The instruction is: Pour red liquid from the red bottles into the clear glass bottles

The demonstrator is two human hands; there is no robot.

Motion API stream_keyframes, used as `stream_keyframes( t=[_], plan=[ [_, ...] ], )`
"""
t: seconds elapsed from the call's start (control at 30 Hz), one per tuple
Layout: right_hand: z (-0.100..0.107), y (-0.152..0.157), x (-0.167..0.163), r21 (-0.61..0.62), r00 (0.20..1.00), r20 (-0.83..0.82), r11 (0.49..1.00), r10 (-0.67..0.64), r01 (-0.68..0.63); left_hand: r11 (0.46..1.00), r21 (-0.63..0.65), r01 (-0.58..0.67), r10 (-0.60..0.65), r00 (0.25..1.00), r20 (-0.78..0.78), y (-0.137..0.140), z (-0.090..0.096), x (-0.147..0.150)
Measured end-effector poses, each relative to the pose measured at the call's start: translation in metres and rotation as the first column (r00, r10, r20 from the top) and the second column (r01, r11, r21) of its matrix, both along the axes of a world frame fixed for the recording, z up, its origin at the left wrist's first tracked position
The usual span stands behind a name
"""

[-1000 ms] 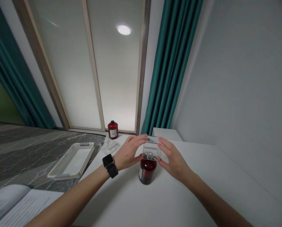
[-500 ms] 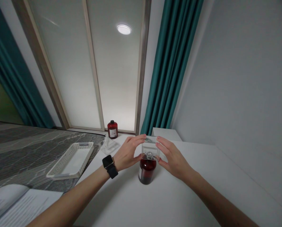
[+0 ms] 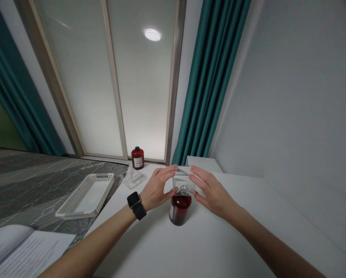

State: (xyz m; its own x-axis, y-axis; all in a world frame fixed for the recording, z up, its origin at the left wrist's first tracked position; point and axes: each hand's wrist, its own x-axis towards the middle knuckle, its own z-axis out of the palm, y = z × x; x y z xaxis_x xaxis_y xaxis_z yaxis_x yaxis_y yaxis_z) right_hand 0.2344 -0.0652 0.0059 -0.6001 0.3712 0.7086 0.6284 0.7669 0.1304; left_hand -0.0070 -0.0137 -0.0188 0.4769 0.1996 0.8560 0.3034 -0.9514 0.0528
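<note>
And it's L hand (image 3: 157, 188) and R hand (image 3: 212, 190) w/ the clear box (image 3: 184, 180) held btwn them, fingers up top, thumbs low! It's up at the top of the red bottle (image 3: 179, 211), neck showing thru; can't tell if they touch. Bottle's upright on the table (image 3: 190, 255). 2nd bottle (image 3: 137, 158) stands at the far end, basket (image 3: 104, 197) & open book (image 3: 42, 251) off left.

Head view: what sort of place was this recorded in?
Probably an indoor room in a home or small office; I cannot tell which. Teal curtains flank framed frosted panels, and an open book shows left of a white table.
</note>
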Motion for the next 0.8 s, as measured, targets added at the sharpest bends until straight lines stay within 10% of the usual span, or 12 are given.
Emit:
stream_keyframes(
  t=[0.8],
  plan=[
    [-0.030, 0.000, -0.007, 0.084, 0.979, -0.202, 0.996, 0.016, 0.001, 0.999, 0.018, -0.046, 0.049, 0.958, -0.281, 0.003, 0.020, -0.007]
  ],
)
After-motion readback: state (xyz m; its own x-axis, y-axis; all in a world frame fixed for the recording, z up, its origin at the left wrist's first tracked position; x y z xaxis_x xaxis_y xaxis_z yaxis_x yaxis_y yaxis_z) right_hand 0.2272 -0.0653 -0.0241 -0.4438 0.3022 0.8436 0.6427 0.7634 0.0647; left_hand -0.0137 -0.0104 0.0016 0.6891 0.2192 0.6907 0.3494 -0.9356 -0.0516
